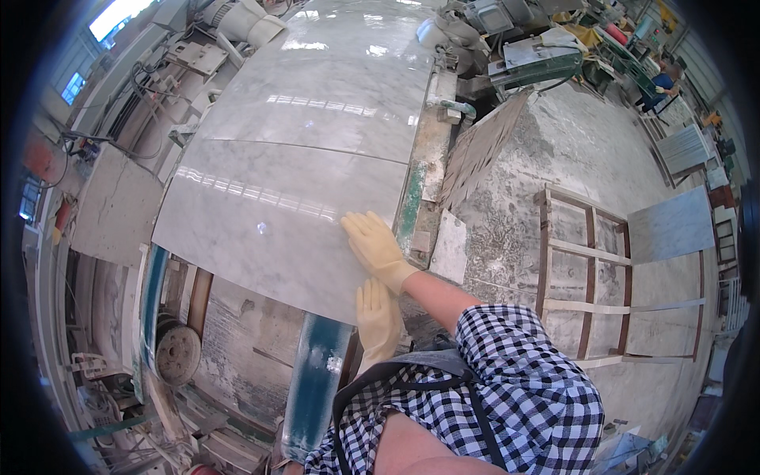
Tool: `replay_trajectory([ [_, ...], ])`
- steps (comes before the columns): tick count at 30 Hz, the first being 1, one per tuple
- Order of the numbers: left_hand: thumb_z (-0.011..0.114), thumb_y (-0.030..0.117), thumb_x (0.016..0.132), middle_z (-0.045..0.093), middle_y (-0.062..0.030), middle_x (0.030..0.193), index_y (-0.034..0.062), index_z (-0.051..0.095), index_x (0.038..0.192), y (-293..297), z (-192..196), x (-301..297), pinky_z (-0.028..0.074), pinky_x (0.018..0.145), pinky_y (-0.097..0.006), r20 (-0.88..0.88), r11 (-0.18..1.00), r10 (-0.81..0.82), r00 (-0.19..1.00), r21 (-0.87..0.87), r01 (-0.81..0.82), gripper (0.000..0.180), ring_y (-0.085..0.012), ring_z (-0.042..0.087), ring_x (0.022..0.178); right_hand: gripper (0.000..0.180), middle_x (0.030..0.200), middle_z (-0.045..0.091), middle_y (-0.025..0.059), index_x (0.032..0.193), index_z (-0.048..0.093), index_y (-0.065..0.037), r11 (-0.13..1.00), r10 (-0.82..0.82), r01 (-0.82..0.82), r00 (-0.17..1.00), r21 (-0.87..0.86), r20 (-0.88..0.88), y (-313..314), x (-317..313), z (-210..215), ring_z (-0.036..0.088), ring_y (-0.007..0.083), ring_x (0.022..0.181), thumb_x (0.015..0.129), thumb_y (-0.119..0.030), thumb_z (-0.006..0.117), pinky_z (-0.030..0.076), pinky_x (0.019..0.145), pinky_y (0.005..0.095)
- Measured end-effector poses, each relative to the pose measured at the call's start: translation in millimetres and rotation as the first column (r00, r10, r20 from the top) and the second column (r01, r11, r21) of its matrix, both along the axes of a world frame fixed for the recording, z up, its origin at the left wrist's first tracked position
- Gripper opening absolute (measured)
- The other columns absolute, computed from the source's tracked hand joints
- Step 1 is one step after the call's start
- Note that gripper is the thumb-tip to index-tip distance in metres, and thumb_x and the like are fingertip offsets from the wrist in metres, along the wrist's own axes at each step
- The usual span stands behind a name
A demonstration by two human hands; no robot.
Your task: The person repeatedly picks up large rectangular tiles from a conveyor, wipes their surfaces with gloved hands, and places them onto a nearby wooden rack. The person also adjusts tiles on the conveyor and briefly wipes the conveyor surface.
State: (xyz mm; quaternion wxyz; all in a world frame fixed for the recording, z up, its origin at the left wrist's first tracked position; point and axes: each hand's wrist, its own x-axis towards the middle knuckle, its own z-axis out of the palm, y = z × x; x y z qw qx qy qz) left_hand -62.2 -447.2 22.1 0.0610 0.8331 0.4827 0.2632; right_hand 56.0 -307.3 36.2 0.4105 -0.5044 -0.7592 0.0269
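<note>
A polished white-grey marble slab (261, 214) lies in front of me on the machine bed, its glossy face reflecting rows of lights. My right hand (376, 247), in a pale yellow rubber glove, rests on the slab near its right edge with the fingers stretched out. Just below it is my left hand (377, 321), gloved the same way, at the slab's near right corner. Its fingers are extended and point away from me; whether the palm touches the slab's edge I cannot tell. Beyond a thin seam lies a second marble slab (317, 103).
A worn rail (412, 204) with green paint runs along the slab's right side. Blue beams (317, 380) and a round wheel (178, 354) show below the near edge. On the right floor stands a brown frame (590, 273) with pale crossbars. Another person (663, 89) is far right.
</note>
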Motion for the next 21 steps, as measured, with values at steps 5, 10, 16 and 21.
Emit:
replay_trajectory([
  [5,0.066,0.015,0.089,0.059,-0.0281,0.141,-0.0121,0.058,0.134,-1.2,-0.3,0.1,0.036,0.120,-0.054,-0.002,1.000,0.001,1.000,0.001,-0.001,0.054,-0.0421,0.053,0.136,0.041,0.137,0.064,0.0188,0.132,0.060,-0.002,1.000,-0.018,0.018,1.000,-0.010,0.021,-0.4,-0.3,-3.1,0.058,0.0363,0.127,0.092,-0.009,0.064,0.041,0.115,0.0490],
  [10,0.066,0.016,0.089,0.059,-0.0280,0.141,-0.0120,0.058,0.134,2.9,-1.1,-2.6,0.035,0.120,-0.054,-0.007,1.000,0.002,1.000,0.008,-0.002,0.054,-0.0418,0.052,0.136,0.043,0.136,0.064,0.0199,0.134,0.060,-0.001,0.997,-0.040,0.042,0.999,-0.070,0.028,0.0,-1.2,-5.7,0.058,0.0362,0.128,0.093,-0.012,0.063,0.040,0.115,0.0496],
  [16,0.066,0.016,0.089,0.059,-0.0279,0.141,-0.0119,0.058,0.134,0.9,1.0,-3.2,0.035,0.120,-0.053,-0.019,0.999,0.034,0.999,0.028,-0.033,0.054,-0.0415,0.052,0.137,0.043,0.134,0.064,0.0217,0.134,0.061,0.000,0.999,-0.005,0.007,0.997,-0.038,0.072,1.6,-2.8,-2.0,0.057,0.0380,0.128,0.093,-0.013,0.062,0.040,0.115,0.0506],
  [21,0.067,0.017,0.089,0.059,-0.0278,0.141,-0.0118,0.058,0.135,-1.2,1.7,-2.2,0.035,0.120,-0.053,-0.023,0.998,0.053,0.998,0.036,-0.052,0.055,-0.0412,0.052,0.137,0.044,0.137,0.063,0.0203,0.136,0.061,-0.001,0.998,0.004,0.000,0.998,-0.063,0.070,0.1,-1.7,-5.6,0.057,0.0363,0.131,0.094,-0.015,0.062,0.039,0.116,0.0506],
])
